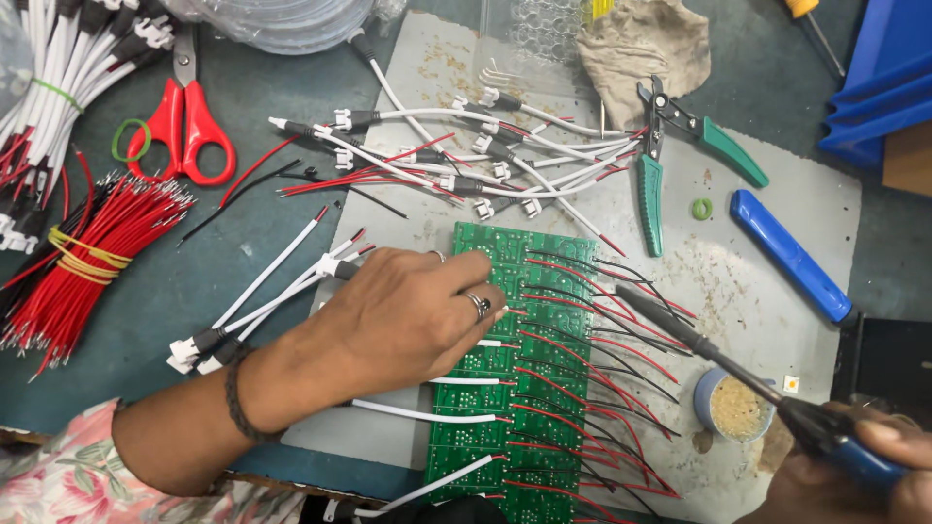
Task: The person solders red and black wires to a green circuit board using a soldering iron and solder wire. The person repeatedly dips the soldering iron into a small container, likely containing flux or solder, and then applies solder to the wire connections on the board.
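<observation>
L hand [408,315], grip pinched on a white wire [291,281], rests on the green circuit board [485,247] mid-counter [777,213]. R hand [864,466], bottom right, grip wrapped round the soldering iron [699,344], tip over the board's red/black leads. Small solder-paste pot [735,406] just under the iron. Green pliers [670,155] beyond the board.

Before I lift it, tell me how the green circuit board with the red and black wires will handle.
The flat green circuit board probably stays stiff, being a thin rigid panel. Its many thin red and black wires would likely flop and snag, since they trail loosely off one edge. The left hand presses on it, so it may otherwise slide easily.
</observation>
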